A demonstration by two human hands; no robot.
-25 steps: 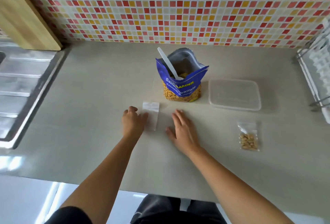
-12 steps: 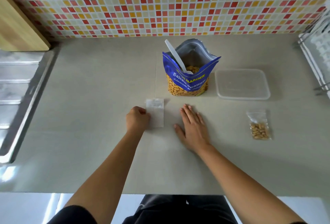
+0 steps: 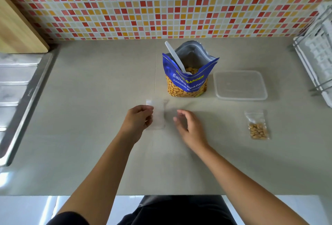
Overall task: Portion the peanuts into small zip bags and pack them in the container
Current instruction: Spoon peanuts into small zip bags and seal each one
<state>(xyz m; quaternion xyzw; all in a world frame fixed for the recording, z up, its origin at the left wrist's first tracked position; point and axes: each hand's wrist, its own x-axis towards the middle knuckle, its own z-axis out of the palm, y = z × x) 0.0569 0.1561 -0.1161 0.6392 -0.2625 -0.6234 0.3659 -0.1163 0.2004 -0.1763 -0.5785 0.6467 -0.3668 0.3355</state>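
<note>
An empty small clear zip bag (image 3: 158, 115) is pinched at its left edge by my left hand (image 3: 139, 119), just off the counter. My right hand (image 3: 189, 126) hovers to the right of it, fingers apart and curled, holding nothing. Behind them stands the open blue peanut bag (image 3: 186, 81) with a white plastic spoon (image 3: 175, 56) sticking out of it. A clear lidded container (image 3: 239, 85) sits to the right of the peanut bag. A filled zip bag of peanuts (image 3: 257, 126) lies in front of the container.
A steel sink drainboard (image 3: 18, 84) borders the counter on the left, with a wooden board (image 3: 16, 27) leaning at the back left. A wire dish rack (image 3: 318, 59) stands at the right edge. The tiled wall runs along the back.
My left hand has taken hold of the empty zip bag and raised it slightly. My right hand has lifted off the counter and its fingers have curled toward the bag.
</note>
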